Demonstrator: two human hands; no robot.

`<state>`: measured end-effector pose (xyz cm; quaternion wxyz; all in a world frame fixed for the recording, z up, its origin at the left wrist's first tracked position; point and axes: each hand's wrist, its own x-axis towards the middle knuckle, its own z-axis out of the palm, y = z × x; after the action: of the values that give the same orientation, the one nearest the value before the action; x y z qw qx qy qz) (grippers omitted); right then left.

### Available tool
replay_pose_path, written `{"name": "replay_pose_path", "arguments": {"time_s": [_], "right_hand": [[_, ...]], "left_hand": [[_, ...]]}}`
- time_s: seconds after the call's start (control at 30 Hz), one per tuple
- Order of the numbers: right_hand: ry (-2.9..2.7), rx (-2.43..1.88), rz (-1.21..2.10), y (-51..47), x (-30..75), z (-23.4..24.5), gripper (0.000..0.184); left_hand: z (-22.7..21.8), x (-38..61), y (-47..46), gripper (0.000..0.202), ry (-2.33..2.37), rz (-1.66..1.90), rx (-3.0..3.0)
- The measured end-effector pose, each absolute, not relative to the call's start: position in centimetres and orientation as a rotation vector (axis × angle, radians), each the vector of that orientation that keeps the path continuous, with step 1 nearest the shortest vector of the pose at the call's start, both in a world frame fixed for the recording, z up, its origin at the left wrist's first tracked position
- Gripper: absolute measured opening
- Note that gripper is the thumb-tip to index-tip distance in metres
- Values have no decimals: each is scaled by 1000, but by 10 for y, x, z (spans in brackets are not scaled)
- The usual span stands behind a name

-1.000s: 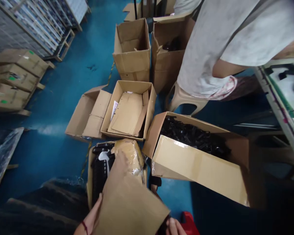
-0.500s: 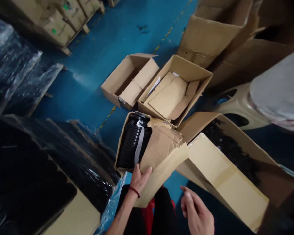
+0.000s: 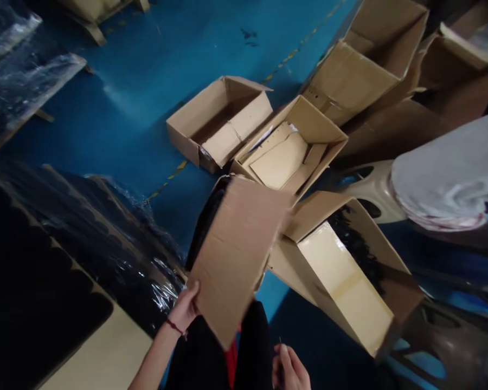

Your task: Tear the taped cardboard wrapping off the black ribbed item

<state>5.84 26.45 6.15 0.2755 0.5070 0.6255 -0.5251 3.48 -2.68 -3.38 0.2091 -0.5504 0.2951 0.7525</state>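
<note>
My left hand (image 3: 185,306), with a dark red cord on its wrist, grips the lower edge of a brown cardboard flap (image 3: 236,254) raised over an open carton. The flap hides most of that carton, and only a strip of stacked black moulded parts (image 3: 206,227) shows past its edge. My right hand (image 3: 290,369) is low at the bottom edge of the view, apart from the flap. A thin dark tip rises from its fingers, too small to identify.
To the right, a large carton of black parts (image 3: 341,287) lies with flaps spread. Further cartons (image 3: 287,151) stand ahead on the blue floor (image 3: 146,103). A co-worker's grey shirt (image 3: 447,173) and a beige stool (image 3: 370,189) are at right; plastic-wrapped black stacks (image 3: 65,254) fill the left.
The cardboard flap has swung up and now covers the black stack that showed before. My left hand moved with it, and my right hand dropped lower. The whole view has tilted.
</note>
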Motion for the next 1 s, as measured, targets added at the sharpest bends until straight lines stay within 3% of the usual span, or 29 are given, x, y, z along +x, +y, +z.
{"name": "replay_pose_path", "arguments": {"time_s": [0.07, 0.3, 0.4, 0.57, 0.67, 0.83, 1.0], "right_hand": [[1656, 1327, -1441, 260, 61, 59, 84], [1639, 1188, -1561, 225, 58, 45, 86], [1630, 1142, -1623, 219, 63, 41, 80], [1599, 1052, -1637, 229, 76, 34, 81], [1673, 934, -1651, 236, 69, 20, 78], [1829, 723, -1601, 216, 22, -26, 50], [1936, 562, -1344, 176, -20, -64, 21]], "left_hand": [[-34, 30, -41, 25, 735, 2230, -1631], [-11, 20, -77, 32, 584, 2405, -1829], [-13, 23, -49, 38, 628, 2361, -1767], [-44, 3, 12, 7, 798, 2086, -1663], [-54, -10, 28, 10, 1015, 1966, -1765], [-45, -10, 42, 4, 1325, 1979, -1936], [-40, -21, 53, 16, 1365, 2163, -1887]]}}
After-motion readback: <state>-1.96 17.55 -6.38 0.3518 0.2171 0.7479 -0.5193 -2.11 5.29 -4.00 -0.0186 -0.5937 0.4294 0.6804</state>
